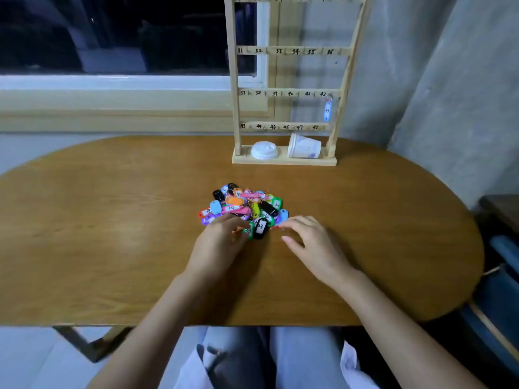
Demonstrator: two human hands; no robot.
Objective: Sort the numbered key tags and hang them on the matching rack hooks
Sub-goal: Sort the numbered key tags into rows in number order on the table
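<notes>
Left hand (222, 240) sits at the near-left edge of the heap of key tags (243, 204), fingers bent down onto a green tag (248, 230) beside the black tag marked 33 (260, 228). Whether it pinches one cannot be told, though the posture suggests searching for a number. Right hand (311, 242) lies at the heap's near-right edge, fingers spread and slack, holding nothing, apparently penning the tags in. Beyond the heap to its right stands the numbered wooden rack (235, 80), with one blue tag (327, 110) hung at hook 42 and the rest judged unsorted.

Tag pile (243, 209) on table (112, 220) (rack (283, 162) behind)
</notes>
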